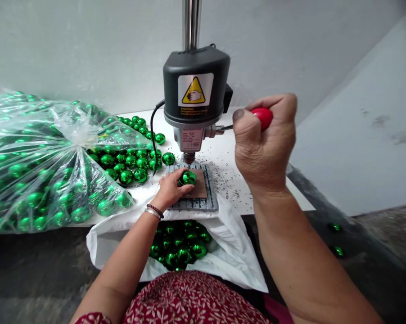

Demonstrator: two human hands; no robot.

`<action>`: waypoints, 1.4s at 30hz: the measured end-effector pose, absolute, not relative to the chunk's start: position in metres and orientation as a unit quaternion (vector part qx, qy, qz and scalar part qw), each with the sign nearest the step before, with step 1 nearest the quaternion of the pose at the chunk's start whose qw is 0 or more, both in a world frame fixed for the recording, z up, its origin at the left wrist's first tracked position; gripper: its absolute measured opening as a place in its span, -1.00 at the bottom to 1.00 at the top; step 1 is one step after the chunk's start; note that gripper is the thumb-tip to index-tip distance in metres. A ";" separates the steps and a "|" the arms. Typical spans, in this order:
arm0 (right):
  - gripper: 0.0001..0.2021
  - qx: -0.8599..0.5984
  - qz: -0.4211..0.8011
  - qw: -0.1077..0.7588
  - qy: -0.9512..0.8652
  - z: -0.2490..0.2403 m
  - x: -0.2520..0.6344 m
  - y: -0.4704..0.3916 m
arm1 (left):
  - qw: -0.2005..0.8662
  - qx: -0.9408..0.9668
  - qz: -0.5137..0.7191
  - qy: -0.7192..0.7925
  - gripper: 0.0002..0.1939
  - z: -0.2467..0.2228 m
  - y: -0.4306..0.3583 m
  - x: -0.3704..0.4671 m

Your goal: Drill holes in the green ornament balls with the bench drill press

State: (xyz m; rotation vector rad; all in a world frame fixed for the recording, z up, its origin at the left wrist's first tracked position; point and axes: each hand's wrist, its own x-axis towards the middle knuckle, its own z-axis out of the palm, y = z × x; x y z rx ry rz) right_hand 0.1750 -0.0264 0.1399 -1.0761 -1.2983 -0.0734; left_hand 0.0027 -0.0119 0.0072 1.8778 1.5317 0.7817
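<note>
Under the bit of a bench drill press [196, 90], my left hand [172, 186] is closed around a shiny green ball [188, 178]. The ball rests on a small brown board [200, 191] that lies on the grey slotted base [211, 200] of the press. The drill bit [188, 166] comes down at the ball's top; whether it has entered the ball I cannot tell. My right hand [267, 144] is wrapped around the red knob [263, 118] of the press's feed lever, raised to the right of the motor housing.
A clear plastic bag [78, 135] full of green balls stands at the left, with loose balls [130, 162] beside it. A white sack [236, 256] holding more balls hangs below the table's front edge. Dark shavings litter the white table [238, 189]. Two balls lie on the floor at right.
</note>
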 end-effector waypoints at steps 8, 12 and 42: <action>-0.84 -0.487 -0.042 0.656 -0.574 0.136 0.176 -0.029 | 0.297 0.676 0.300 0.604 -0.46 0.003 -0.011 0.006; -0.84 -0.493 -0.058 0.646 -0.579 0.129 0.177 -0.035 | 0.281 0.686 0.283 0.609 -0.47 0.001 -0.012 0.007; -0.96 -0.420 -0.159 0.673 -0.588 0.064 0.172 -0.043 | 0.265 0.712 0.249 0.601 -0.53 0.001 -0.012 0.005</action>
